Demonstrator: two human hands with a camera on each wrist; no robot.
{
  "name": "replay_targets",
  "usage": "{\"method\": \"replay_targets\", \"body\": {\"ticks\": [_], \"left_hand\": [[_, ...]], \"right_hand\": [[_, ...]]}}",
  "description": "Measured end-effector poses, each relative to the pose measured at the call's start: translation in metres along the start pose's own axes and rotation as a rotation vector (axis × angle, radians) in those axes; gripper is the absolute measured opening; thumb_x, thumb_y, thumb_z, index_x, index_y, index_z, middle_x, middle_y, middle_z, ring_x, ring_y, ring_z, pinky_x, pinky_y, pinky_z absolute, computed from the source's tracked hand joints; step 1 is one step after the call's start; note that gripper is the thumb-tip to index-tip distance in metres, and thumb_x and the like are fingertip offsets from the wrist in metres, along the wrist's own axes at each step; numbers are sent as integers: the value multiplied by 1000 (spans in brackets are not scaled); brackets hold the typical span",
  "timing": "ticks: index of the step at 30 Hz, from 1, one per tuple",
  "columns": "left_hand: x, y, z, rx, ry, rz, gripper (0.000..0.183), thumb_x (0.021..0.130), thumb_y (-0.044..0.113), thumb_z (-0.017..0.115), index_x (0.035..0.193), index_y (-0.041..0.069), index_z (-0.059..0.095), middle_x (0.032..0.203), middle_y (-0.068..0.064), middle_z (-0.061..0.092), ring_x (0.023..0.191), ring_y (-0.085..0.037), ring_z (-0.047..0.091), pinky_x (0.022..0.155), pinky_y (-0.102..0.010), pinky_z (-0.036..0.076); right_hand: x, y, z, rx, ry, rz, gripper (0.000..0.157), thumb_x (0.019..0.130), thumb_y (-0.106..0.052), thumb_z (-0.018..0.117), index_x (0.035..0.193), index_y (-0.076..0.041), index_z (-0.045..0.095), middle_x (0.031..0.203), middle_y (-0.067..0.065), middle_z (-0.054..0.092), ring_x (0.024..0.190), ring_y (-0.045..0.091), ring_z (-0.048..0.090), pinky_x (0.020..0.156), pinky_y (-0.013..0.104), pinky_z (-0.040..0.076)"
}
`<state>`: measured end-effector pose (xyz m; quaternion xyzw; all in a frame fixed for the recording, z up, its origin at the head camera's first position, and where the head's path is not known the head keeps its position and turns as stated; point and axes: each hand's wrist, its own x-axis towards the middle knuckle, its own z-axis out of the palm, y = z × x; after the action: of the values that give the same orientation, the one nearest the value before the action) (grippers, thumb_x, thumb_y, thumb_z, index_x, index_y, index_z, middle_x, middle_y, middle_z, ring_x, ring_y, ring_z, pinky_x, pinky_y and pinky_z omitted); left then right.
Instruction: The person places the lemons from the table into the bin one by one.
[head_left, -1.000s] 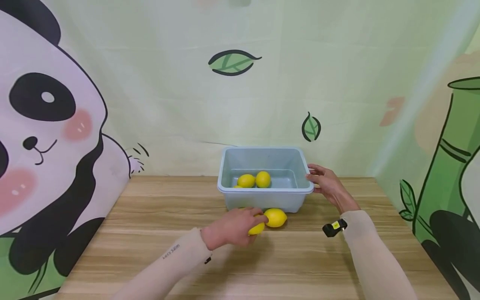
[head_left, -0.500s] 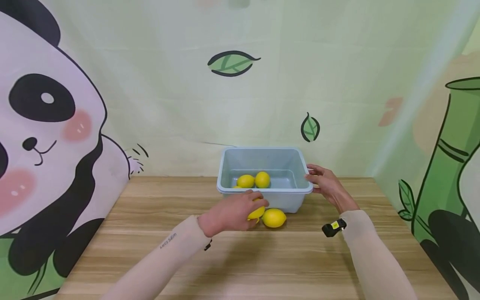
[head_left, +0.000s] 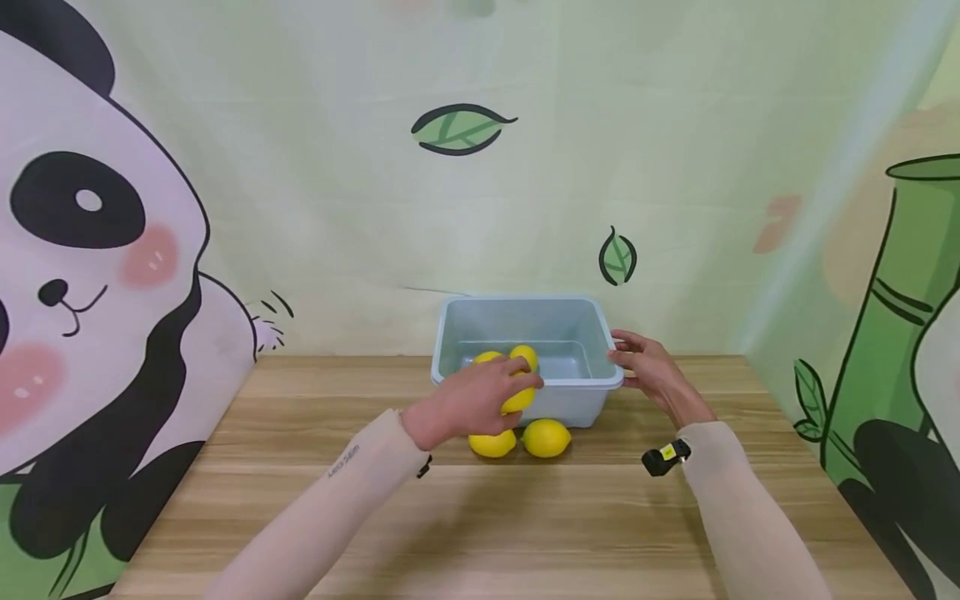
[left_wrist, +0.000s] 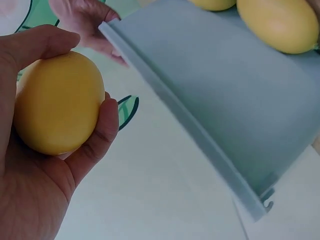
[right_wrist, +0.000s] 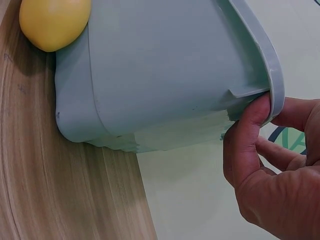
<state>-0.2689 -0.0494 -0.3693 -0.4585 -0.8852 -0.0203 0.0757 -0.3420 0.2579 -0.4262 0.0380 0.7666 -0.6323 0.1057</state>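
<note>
My left hand (head_left: 476,398) grips a yellow lemon (left_wrist: 60,102) with thumb and fingers curled round it. In the head view that lemon overlaps the front rim of a light blue plastic bin (head_left: 564,404). My right hand (right_wrist: 280,170) pinches the bin's right rim, with fingers tucked beneath the lip. Inside the bin lie lemons, one of them (head_left: 525,357) partly hidden by my left hand. On the table before the bin's front wall are two more, a left lemon (head_left: 492,445) and a right lemon (head_left: 547,438).
A wood-grain table (head_left: 600,533) bears the bin near its back edge. Behind it hangs a pale green cloth backdrop (head_left: 337,208) printed with pandas, leaves and bamboo. A black strap device (head_left: 666,457) sits at my right wrist.
My left hand has lifted a lemon from the table up to the bin's front rim, uncovering another lemon on the table. My right hand keeps its hold on the rim.
</note>
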Motion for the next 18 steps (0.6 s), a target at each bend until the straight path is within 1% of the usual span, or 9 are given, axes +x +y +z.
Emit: {"method": "replay_targets", "body": {"ticks": [6,12,18], "left_hand": [[10,-4,-11,-56,20,-18,44,88,20,67,131,17,58,124,-4,58,97,-19,60,80,-30,57],[20,-10,-20,-73,29,-26,43,89,20,67,131,18,58,119,-2,59,98,-18,58,81,-28,56],[30,-15,-28,-126,7,-26,42,88,19,67,129,17,59,118,-4,59,97,-18,59,86,-29,55]], "right_hand": [[2,1,0,3,5,-1,58,100,-14,52,154,-13,31,147,17,35,128,35,46,79,25,58],[3,1,-1,0,3,-4,58,100,-14,52,155,-14,30,147,17,35,128,35,45,79,25,57],[2,0,0,2,1,-3,58,101,-14,52,154,-12,30,147,18,36,131,36,43,79,25,57]]}}
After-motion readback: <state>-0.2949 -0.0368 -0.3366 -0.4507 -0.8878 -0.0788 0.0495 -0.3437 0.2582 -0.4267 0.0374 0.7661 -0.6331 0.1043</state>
